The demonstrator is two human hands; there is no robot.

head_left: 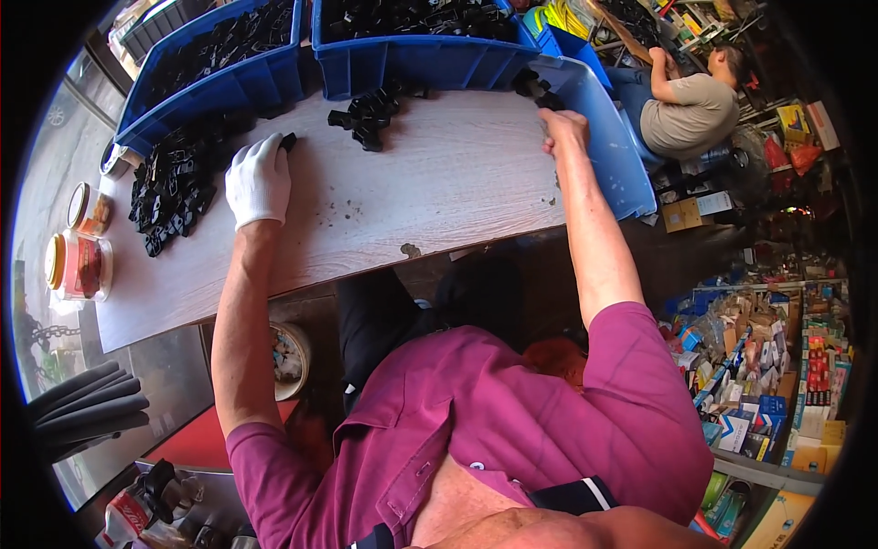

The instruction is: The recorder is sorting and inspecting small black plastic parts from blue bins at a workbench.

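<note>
My left hand (pixel 256 181), in a white knit glove, is over the left part of the table, closed on a small black plastic part (pixel 288 143) at its fingertips. Beside it lies a heap of similar black plastic parts (pixel 172 188). My bare right hand (pixel 564 131) is closed at the table's right end, next to a light-blue plastic tray (pixel 604 137). A dark plastic piece (pixel 549 101) shows at its fingers, partly hidden. A smaller cluster of black parts (pixel 368 115) lies between my hands, towards the far side.
Two blue bins, left (pixel 224 87) and right (pixel 421 64), full of black parts, line the table's far side. Lidded jars (pixel 80 265) stand at the left edge. A bucket (pixel 291 360) is below the table. Another person (pixel 690 110) sits at the right beside cluttered shelves.
</note>
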